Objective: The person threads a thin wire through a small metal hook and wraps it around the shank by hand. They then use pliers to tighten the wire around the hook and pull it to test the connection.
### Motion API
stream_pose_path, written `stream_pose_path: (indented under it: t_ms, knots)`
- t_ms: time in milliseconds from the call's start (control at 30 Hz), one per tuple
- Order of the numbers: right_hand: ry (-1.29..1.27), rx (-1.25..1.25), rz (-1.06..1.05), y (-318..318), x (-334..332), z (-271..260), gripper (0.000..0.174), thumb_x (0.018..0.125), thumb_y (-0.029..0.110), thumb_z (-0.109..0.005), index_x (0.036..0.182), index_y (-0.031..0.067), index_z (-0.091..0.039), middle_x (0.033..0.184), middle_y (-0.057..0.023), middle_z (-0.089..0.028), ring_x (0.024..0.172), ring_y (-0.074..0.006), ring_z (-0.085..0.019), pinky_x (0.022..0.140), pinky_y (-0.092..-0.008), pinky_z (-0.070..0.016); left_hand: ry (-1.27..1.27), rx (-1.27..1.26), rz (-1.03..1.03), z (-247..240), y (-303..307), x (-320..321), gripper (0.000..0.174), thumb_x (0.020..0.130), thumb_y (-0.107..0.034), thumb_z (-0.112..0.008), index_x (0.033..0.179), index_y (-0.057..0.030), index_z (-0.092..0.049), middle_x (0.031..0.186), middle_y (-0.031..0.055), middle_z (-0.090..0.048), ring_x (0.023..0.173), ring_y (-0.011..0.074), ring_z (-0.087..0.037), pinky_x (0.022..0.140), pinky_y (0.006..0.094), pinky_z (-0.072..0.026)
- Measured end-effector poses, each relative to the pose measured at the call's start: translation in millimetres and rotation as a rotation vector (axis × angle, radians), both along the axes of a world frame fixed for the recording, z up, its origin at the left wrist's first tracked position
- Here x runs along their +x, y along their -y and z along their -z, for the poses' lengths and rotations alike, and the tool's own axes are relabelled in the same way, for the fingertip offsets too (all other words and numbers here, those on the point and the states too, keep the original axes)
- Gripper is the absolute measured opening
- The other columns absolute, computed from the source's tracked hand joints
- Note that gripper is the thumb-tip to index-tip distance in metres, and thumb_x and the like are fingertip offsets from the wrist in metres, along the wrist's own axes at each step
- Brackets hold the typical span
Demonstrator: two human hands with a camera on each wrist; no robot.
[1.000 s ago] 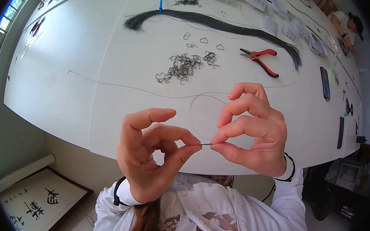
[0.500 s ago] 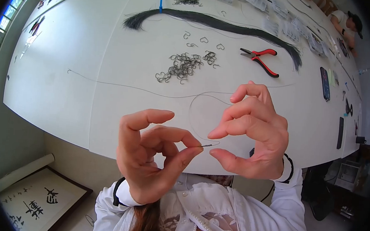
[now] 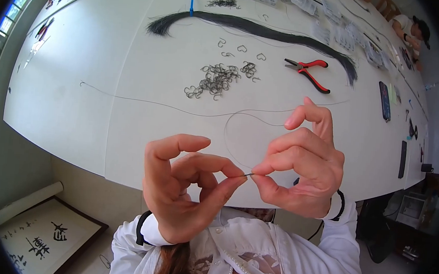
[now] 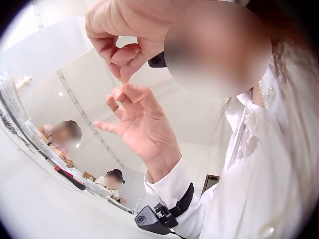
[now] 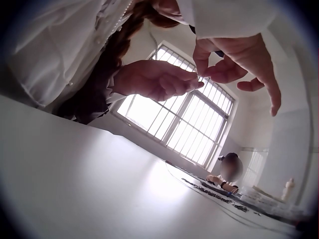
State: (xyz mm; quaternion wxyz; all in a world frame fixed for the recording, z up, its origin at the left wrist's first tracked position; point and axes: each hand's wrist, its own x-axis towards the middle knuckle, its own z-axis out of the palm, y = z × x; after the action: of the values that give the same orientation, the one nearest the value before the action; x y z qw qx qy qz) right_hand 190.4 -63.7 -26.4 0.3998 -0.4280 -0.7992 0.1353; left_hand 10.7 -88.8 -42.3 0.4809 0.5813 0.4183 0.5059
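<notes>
Between the fingertips of both hands is a short, dark, thicker stretch (image 3: 248, 175) of thin fishing line, mostly hidden by them. My left hand (image 3: 187, 191) pinches its left end with thumb and index finger. On the other end, my right hand (image 3: 306, 177) also pinches with thumb and index finger, its other fingers spread. From there a thin fishing line (image 3: 175, 110) loops over the white table, with a small hook at its far left end. The left wrist view shows the left hand (image 4: 132, 35) and right hand (image 4: 144, 124) meeting at their fingertips.
Beyond the hands lie a pile of dark fish hooks (image 3: 218, 80), red-handled pliers (image 3: 309, 72) and a long bundle of black strands (image 3: 269, 29) with a blue tie (image 3: 192, 3). Clear plastic boxes (image 3: 346, 36) stand farther back. A phone (image 3: 384, 101) is at right.
My right thumb and index finger came apart from the dark stretch half a second ago and now pinch it again. The left hand keeps its pinch and has shifted slightly right.
</notes>
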Motion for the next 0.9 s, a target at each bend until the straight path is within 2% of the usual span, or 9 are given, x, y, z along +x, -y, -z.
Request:
stream_pose_path:
  t_ms: [333,533,600,733,800,900]
  knots:
    - [-0.077,-0.041,-0.049,-4.0,-0.8,-2.0,0.022,0.049,0.005,-0.074,0.066,0.0131,-0.063,0.071,0.0038,-0.058,0.082,-0.0248,-0.049,0.076,-0.0386,-0.0401,0.017,-0.008,-0.014,0.7,0.6,-1.3,0.061,0.069,0.018,-0.064,0.116,-0.0016,-0.03,0.077,0.0148,-0.064,0.048,0.0051,-0.05,0.045,0.0161,-0.0356]
    - [-0.005,0.031,-0.062,-0.5,0.1,1.3,0.021,0.05,0.006,-0.074,0.065,0.0135,-0.063,0.072,0.0046,-0.058,0.083,-0.0253,-0.051,0.086,-0.0465,-0.0367,0.015,-0.02,0.005,0.8,0.6,-1.0,0.061,0.069,0.018,-0.064,0.115,-0.0025,-0.03,0.077,0.0139,-0.064,0.048,0.0052,-0.05,0.045,0.0158,-0.0353]
    - [0.012,0.06,0.004,2.9,-2.1,2.8,0.021,0.05,0.006,-0.075,0.065,0.014,-0.063,0.072,0.0052,-0.058,0.084,-0.0252,-0.052,0.089,-0.0494,-0.0342,-0.006,0.016,0.007,2.2,0.8,-0.3,0.06,0.069,0.018,-0.064,0.115,-0.0029,-0.031,0.077,0.0136,-0.064,0.048,0.005,-0.05,0.045,0.0157,-0.0354]
    - [0.016,0.078,0.025,3.5,-2.3,3.5,0.021,0.05,0.006,-0.075,0.066,0.0139,-0.063,0.073,0.0051,-0.059,0.084,-0.0251,-0.052,0.089,-0.0492,-0.0346,-0.03,0.019,-0.003,3.4,-0.1,-0.7,0.059,0.07,0.018,-0.064,0.114,-0.0031,-0.031,0.077,0.0136,-0.065,0.048,0.0049,-0.05,0.046,0.0159,-0.0357]
    - [-0.023,0.039,-0.002,1.2,-0.7,3.2,0.021,0.051,0.006,-0.074,0.067,0.014,-0.064,0.073,0.0049,-0.059,0.083,-0.0253,-0.052,0.091,-0.0499,-0.0336,-0.006,0.063,0.005,5.0,-2.0,-1.7,0.052,0.073,0.015,-0.065,0.109,-0.0023,-0.031,0.08,0.0144,-0.066,0.046,0.0045,-0.05,0.042,0.0166,-0.0371]
    - [-0.046,-0.014,-0.009,0.8,-0.7,-1.6,0.022,0.05,0.006,-0.075,0.068,0.0141,-0.064,0.074,0.0046,-0.059,0.082,-0.0255,-0.052,0.092,-0.0507,-0.0324,0.014,0.039,-0.006,4.6,-0.7,-1.8,0.052,0.074,0.015,-0.064,0.11,-0.0022,-0.031,0.08,0.0144,-0.066,0.046,0.0044,-0.05,0.042,0.0165,-0.0372]
